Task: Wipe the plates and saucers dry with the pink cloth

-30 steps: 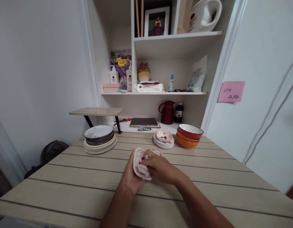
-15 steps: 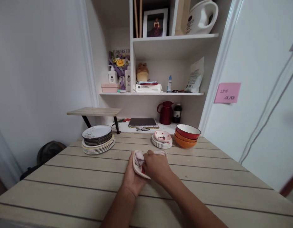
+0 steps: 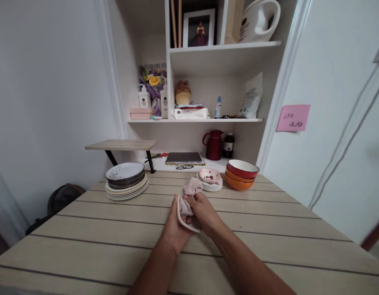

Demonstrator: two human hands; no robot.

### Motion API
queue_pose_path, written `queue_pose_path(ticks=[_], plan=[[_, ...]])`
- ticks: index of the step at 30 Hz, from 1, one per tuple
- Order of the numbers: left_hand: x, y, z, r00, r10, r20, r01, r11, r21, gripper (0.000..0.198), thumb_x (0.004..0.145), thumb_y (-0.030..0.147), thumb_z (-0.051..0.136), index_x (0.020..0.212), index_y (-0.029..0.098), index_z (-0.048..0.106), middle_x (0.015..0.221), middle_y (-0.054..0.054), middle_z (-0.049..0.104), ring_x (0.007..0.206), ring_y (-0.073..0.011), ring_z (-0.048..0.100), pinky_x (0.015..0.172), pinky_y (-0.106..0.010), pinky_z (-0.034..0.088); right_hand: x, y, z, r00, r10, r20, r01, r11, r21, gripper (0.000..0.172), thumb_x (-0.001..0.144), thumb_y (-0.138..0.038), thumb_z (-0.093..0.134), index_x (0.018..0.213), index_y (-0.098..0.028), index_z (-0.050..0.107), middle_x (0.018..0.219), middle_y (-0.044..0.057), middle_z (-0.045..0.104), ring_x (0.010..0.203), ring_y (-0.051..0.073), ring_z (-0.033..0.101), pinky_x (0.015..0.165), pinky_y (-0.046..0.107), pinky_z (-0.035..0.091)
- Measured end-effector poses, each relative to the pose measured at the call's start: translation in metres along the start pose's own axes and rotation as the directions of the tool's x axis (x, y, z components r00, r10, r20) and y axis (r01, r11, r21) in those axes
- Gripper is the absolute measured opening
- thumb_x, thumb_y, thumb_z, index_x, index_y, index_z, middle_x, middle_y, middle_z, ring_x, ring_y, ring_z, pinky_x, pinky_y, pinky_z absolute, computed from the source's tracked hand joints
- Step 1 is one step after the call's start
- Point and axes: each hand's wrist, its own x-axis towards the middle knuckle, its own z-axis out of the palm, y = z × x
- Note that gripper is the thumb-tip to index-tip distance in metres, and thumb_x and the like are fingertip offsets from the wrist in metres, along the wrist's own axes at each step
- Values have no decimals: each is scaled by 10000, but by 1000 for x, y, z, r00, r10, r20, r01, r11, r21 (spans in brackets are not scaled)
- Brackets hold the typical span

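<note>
The left hand (image 3: 174, 230) has its fingers clamped on a small dish (image 3: 188, 226), held tilted above the worktop (image 3: 116, 230). The right hand (image 3: 205, 214) has its fingers pinched together on a cloth (image 3: 192, 186) bunched at the dish's inner side, one end poking toward twelve o'clock. From there, stacked plates (image 3: 127, 183) sit at ten o'clock, saucers (image 3: 213, 188) at one, bowls (image 3: 240, 180) at two.

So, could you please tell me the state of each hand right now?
Left hand: holding a small pale dish.
Right hand: closed on a crumpled pinkish cloth, held at the dish.
</note>
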Motion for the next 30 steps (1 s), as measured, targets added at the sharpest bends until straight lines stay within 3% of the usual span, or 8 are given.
queue_pose_path(ticks=[4, 8, 12, 16, 18, 22, 26, 30], plan=[[-2, 3, 1, 998, -53, 37, 55, 996, -71, 355, 879, 438, 540, 973, 132, 695, 946, -92, 736, 882, -217, 674, 840, -335, 483, -4, -6, -8, 961, -272, 53, 242, 727, -643, 139, 790, -223, 493, 866, -199, 607, 893, 58, 693, 807, 193, 612, 671, 269, 384], [-4, 6, 1, 999, 8, 53, -2, 995, -103, 354, 880, 447, 534, 952, 147, 708, 987, -88, 737, 945, -227, 669, 900, -355, 474, -14, -18, -17, 957, -204, 204, 280, 487, -827, 226, 754, -218, 506, 921, -208, 657, 966, 70, 701, 804, 197, 596, 630, 272, 313], [-3, 5, 1, 998, 37, 50, -33, 997, -76, 340, 881, 423, 540, 930, 134, 713, 929, -87, 744, 866, -215, 683, 894, -357, 482, -14, -15, -20, 921, -128, 367, 367, 601, -710, 157, 750, -245, 545, 821, -178, 668, 809, 37, 694, 692, 159, 554, 596, 250, 298], [-1, 1, 1, 996, -74, 46, 77, 993, -86, 301, 865, 401, 563, 972, 158, 705, 938, -71, 745, 866, -214, 684, 903, -369, 476, -5, -3, -12, 961, -186, 205, 265, 830, -490, 258, 862, -334, 465, 942, -157, 635, 877, 46, 698, 751, 166, 592, 609, 225, 354], [-1, -1, 1, 988, -149, 49, 153, 984, -92, 310, 854, 400, 577, 1011, 159, 693, 982, -78, 740, 920, -228, 677, 909, -374, 472, -1, -1, -10, 974, -220, 55, 210, 783, -586, 259, 871, -330, 451, 957, -164, 630, 914, 64, 702, 792, 180, 610, 640, 237, 365], [-1, -1, 2, 992, -124, 18, 125, 988, -90, 363, 860, 420, 558, 1088, 158, 665, 1028, -94, 730, 939, -241, 673, 892, -394, 478, -1, -10, -15, 979, -185, -81, 20, 489, -872, 263, 821, -325, 484, 985, -208, 653, 980, 90, 705, 833, 227, 634, 661, 283, 359], [-3, 3, 2, 999, -33, -14, 32, 997, -75, 326, 862, 424, 560, 998, 157, 688, 935, -79, 743, 848, -219, 683, 859, -380, 488, -10, -18, -22, 991, -109, 76, 110, 351, -930, 276, 801, -346, 485, 915, -204, 693, 939, 109, 720, 795, 242, 641, 630, 296, 340], [-2, 1, -3, 999, -15, 28, 18, 995, -98, 277, 855, 389, 581, 904, 143, 699, 883, -67, 743, 845, -210, 682, 848, -345, 489, -15, -16, -21, 940, -112, 322, 338, 427, -839, 233, 781, -322, 515, 785, -173, 694, 813, 90, 718, 704, 201, 606, 597, 276, 312]])
